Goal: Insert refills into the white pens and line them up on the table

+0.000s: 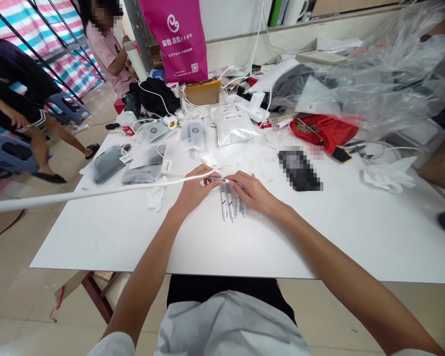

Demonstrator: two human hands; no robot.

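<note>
- One white table (pixel 319 237), with sealed pouches (pixel 193 134) lying towards its far edge.
- Left hand (pixel 193 190) and right hand (pixel 254 193), fingers pinched closed on opposite ends of a slim pen (pixel 222 180) at table centre.
- Several loose pens (pixel 230 206) lying just beneath the fingertips.

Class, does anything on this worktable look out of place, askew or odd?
The long white tube stands out: from the left hand it juts far beyond the white table's left edge. A crumpled white tissue lies at the right. The white pens under the right hand lie in a tidy row.
</note>
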